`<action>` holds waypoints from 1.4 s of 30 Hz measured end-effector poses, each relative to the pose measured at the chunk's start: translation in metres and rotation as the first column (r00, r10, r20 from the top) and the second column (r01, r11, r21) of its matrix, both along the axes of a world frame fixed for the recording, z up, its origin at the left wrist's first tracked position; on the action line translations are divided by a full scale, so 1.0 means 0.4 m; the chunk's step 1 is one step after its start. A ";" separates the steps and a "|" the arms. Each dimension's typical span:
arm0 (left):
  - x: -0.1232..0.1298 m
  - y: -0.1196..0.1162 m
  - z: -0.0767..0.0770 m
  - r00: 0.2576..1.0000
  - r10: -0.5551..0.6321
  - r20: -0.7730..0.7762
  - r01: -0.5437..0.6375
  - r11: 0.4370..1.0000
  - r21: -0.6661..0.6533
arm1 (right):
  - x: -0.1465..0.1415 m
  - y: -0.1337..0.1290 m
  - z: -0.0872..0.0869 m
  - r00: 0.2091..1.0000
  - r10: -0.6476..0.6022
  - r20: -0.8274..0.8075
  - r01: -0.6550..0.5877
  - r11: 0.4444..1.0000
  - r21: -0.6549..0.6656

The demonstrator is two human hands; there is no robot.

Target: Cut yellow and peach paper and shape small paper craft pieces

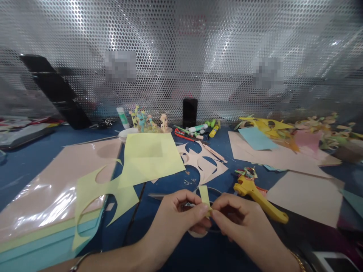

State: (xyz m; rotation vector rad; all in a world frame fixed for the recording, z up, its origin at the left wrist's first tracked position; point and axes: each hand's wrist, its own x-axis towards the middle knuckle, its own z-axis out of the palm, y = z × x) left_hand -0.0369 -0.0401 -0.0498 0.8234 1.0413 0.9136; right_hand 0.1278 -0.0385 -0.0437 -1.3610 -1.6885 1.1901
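Note:
My left hand (181, 213) and my right hand (234, 215) meet above the blue cutting mat (170, 241). Fingertips of both pinch a narrow strip of pale yellow paper (204, 197), which stands up between them. Partly hidden behind my hands lies a pair of dark-handled scissors (208, 193), its blade (159, 197) pointing left. To the right of my right hand rests a yellow-handled rotary cutter (255, 198). A cut sheet of pale yellow paper (104, 192) lies to the left of my left hand.
Stacked pink, yellow and blue sheets (51, 196) fill the left. Cut pink sheets (303, 196) lie right. Glue sticks (214, 130), a red craft knife (183, 135), a white bowl (127, 133), a black phone (190, 112) and paper models (143, 121) stand along a perforated metal screen (181, 49).

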 end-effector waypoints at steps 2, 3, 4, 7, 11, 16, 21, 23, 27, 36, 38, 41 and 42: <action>0.000 0.000 0.000 1.000 0.003 -0.002 -0.003 1.000 0.005 | -0.001 0.000 0.000 1.000 -0.001 0.002 0.001 1.000 0.014; 0.000 0.000 0.000 1.000 0.002 0.003 -0.002 1.000 0.004 | -0.002 0.001 0.001 1.000 -0.002 0.003 0.002 1.000 0.020; 0.000 -0.001 0.001 1.000 0.000 0.012 0.000 1.000 0.002 | -0.002 0.002 0.002 1.000 -0.002 0.001 0.002 1.000 0.027; 0.000 -0.002 0.006 0.999 0.000 0.043 0.001 1.000 -0.018 | -0.003 0.005 0.004 1.000 -0.003 -0.006 0.003 0.999 0.051; 0.002 -0.003 0.007 0.998 0.000 0.070 0.004 0.998 -0.055 | -0.001 0.004 0.002 1.000 0.011 -0.002 -0.010 0.998 0.061; 0.001 0.000 -0.003 0.999 -0.026 0.017 0.027 1.000 -0.008 | -0.002 0.003 0.000 0.999 0.019 -0.038 -0.020 0.999 -0.046; -0.017 0.001 -0.003 0.967 0.152 -0.206 -0.045 0.892 0.449 | 0.001 0.005 -0.004 0.997 -0.008 -0.070 -0.005 0.982 -0.187; -0.028 -0.001 -0.001 0.913 0.241 -0.329 0.049 0.735 0.676 | 0.003 0.006 -0.004 0.996 -0.023 -0.085 0.005 0.978 -0.207; -0.040 -0.006 -0.004 0.869 0.249 -0.429 0.228 0.567 0.792 | -0.001 0.003 0.003 0.995 -0.023 -0.094 0.008 0.988 -0.152; -0.023 0.000 0.012 0.871 0.127 -0.475 0.140 0.862 0.487 | -0.002 -0.009 0.003 0.997 -0.032 -0.076 0.034 0.999 0.027; -0.021 -0.001 0.012 0.878 0.108 -0.466 0.129 0.884 0.448 | -0.001 -0.009 0.002 0.998 -0.027 -0.065 0.030 0.998 0.051; -0.021 -0.003 0.009 0.884 0.090 -0.458 0.129 0.896 0.424 | 0.000 -0.010 0.003 0.999 -0.033 -0.038 0.035 0.997 0.069; -0.021 -0.004 0.008 0.887 0.084 -0.454 0.131 0.897 0.422 | 0.000 -0.010 0.003 0.999 -0.036 -0.029 0.038 0.997 0.073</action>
